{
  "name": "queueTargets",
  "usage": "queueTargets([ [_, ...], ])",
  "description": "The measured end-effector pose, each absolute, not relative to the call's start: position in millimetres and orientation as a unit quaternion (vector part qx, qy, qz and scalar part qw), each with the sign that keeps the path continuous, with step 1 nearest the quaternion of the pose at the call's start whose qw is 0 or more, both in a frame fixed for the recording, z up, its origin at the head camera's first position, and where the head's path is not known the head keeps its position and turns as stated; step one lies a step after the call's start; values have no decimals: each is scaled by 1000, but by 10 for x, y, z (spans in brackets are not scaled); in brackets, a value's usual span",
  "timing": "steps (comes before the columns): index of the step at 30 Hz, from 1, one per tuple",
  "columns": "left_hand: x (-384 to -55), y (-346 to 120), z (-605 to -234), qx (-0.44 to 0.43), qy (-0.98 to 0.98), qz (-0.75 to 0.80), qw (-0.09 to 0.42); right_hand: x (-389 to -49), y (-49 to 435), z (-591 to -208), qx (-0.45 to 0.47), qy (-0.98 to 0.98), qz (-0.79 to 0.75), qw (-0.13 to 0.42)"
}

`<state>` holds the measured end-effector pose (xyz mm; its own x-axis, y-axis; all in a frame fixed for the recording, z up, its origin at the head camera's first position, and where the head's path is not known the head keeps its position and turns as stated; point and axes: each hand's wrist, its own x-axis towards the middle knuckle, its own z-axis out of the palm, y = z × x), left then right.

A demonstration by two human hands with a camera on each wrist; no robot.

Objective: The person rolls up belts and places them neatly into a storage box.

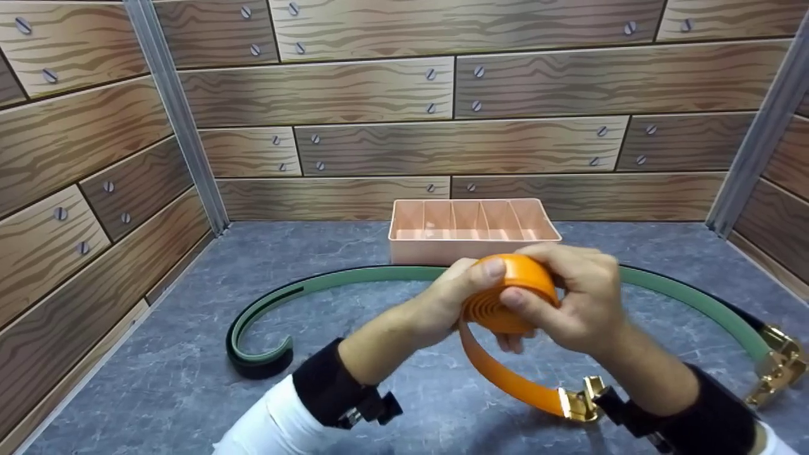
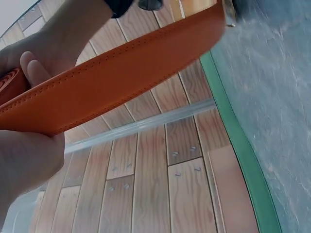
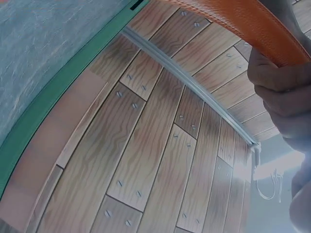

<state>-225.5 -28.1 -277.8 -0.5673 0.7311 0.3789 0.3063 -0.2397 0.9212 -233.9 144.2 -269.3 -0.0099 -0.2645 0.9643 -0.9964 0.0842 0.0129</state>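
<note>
An orange belt (image 1: 515, 379) is wound into a thick coil above the table, and its loose end hangs in a curve down to a gold buckle. My left hand (image 1: 452, 294) grips the coil from the left, thumb on its top edge. From the right, my right hand (image 1: 578, 300) holds the same coil, its thumb across the front face. In the left wrist view the belt's stitched strap (image 2: 116, 73) runs past both hands. The right wrist view shows fingers (image 3: 282, 82) curled by the strap.
Behind the hands a black belt with a green inner side (image 1: 360, 274) lies in a wide arc. Its left end curls up, and its gold buckle (image 1: 780, 366) is at the right. A pink divided box (image 1: 468, 249) stands near the wood-patterned back wall (image 1: 379, 145).
</note>
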Motion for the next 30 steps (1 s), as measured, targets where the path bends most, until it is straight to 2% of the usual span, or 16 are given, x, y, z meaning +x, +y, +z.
queueTargets([
  [6,-2178,-358,-2691,352,760,538,95,-2256,1500,-2605,584,-646,225,437],
  [9,-2167,-348,-2681,340,798,492,74,-2251,1496,-2606,596,-645,199,435],
  [13,-2202,-336,-2728,339,772,532,79,-2303,1478,-2642,598,-623,251,438],
  [17,-2267,-293,-2802,379,691,609,92,-2330,1492,-2683,552,-633,323,436],
  [23,-2310,-251,-2848,443,593,661,124,-2295,1487,-2717,470,-665,424,396],
  [26,-2299,-283,-2812,418,609,661,129,-2288,1487,-2707,467,-685,410,380],
  [30,-2248,-341,-2745,352,721,587,108,-2288,1518,-2672,538,-703,292,363],
])
